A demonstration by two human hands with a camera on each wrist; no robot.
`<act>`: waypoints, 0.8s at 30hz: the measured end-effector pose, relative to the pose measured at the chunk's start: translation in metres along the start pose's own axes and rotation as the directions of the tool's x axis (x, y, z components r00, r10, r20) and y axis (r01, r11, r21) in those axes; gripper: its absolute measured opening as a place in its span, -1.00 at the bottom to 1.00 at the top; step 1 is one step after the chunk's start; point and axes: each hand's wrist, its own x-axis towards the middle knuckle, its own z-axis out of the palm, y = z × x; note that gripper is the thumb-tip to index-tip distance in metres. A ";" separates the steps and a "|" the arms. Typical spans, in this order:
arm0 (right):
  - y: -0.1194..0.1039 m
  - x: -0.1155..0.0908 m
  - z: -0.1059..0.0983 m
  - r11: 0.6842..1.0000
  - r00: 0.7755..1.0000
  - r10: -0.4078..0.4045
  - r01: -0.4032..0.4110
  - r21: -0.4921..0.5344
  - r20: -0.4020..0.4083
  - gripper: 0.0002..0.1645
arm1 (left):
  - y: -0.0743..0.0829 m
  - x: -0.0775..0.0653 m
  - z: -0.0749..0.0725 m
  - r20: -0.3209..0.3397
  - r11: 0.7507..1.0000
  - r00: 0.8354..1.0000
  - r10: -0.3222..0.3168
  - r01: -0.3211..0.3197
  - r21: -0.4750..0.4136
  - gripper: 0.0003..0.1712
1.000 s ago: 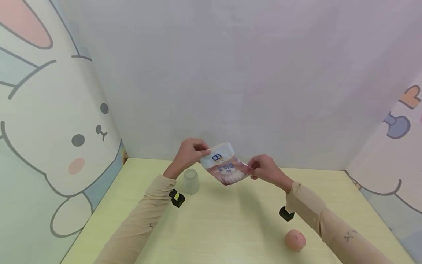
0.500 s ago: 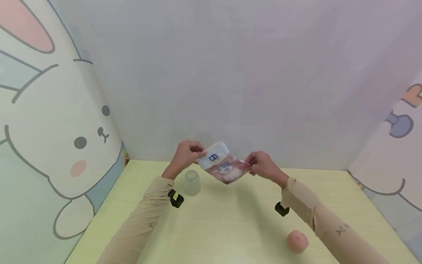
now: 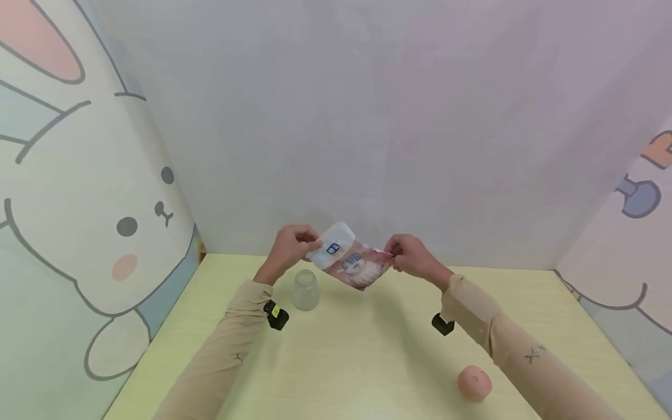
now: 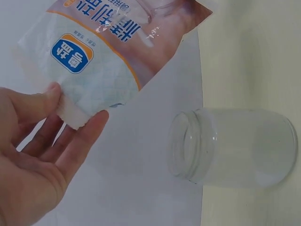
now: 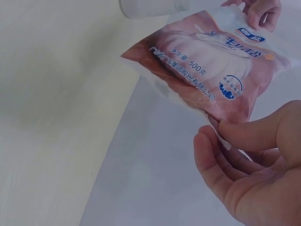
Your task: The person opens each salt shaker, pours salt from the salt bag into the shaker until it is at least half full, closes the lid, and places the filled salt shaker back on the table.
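A salt bag [image 3: 353, 259], white at one end and pinkish brown at the other with blue lettering, is held in the air between both hands. My left hand [image 3: 291, 248] pinches a corner of its white end between thumb and fingers. At the pinkish end, my right hand [image 3: 415, 255] pinches the opposite corner. The bag slants, white end higher. In the left wrist view, a small dark edge or nick shows on the white end near the fingers. A lidless glass jar [image 4: 230, 148] stands upright on the table, below and left of the bag; its contents cannot be made out.
A round pink object [image 3: 475, 383] sits near the front right of the pale yellow table [image 3: 346, 361], beside the right forearm. A grey wall [image 3: 367, 128] rises behind the table; walls with cartoon drawings flank it. Black wrist cameras hang below both wrists.
Both hands have shifted a little to the left with the salt bag, the right hand also slightly upward. The bag's white end has tipped further left. Both hands keep their pinch.
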 end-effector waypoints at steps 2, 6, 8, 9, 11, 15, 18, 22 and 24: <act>0.000 0.001 0.000 1.000 1.000 -0.005 0.005 -0.005 0.005 -0.82 | -0.003 0.000 0.000 -0.002 1.000 1.000 0.006 -0.006 0.002 -0.95; -0.002 0.004 0.000 1.000 1.000 -0.021 0.021 -0.007 0.010 -0.82 | -0.008 -0.001 -0.002 -0.007 0.999 1.000 0.027 -0.027 0.023 -0.96; -0.004 0.005 0.000 1.000 1.000 -0.025 0.026 -0.008 0.010 -0.83 | -0.011 0.000 -0.003 -0.011 0.999 0.999 0.037 -0.036 0.035 -0.96; -0.005 0.006 0.000 1.000 1.000 -0.024 0.024 -0.009 0.009 -0.84 | -0.012 0.000 -0.004 -0.012 0.999 0.999 0.038 -0.038 0.036 -0.96; -0.007 0.006 0.000 1.000 1.000 -0.020 0.020 -0.004 0.011 -0.85 | -0.015 0.000 -0.005 -0.014 0.998 0.999 0.041 -0.041 0.037 -0.96; -0.010 0.008 0.001 1.000 1.000 -0.013 0.013 0.000 0.022 -0.85 | -0.018 -0.001 -0.008 -0.024 0.998 0.999 0.041 -0.040 0.038 -0.96; -0.012 0.009 0.002 1.000 1.000 -0.017 0.017 0.003 0.026 -0.85 | -0.019 -0.002 -0.010 -0.028 0.999 0.999 0.038 -0.037 0.039 -0.97; -0.014 0.012 0.003 1.000 0.999 -0.030 0.030 -0.001 0.028 -0.85 | -0.021 -0.004 -0.012 -0.031 0.999 0.999 0.026 -0.025 0.035 -0.97; -0.014 0.013 0.004 0.999 0.999 -0.036 0.036 -0.004 0.030 -0.85 | -0.021 -0.005 -0.013 -0.033 0.999 0.999 0.022 -0.021 0.032 -0.96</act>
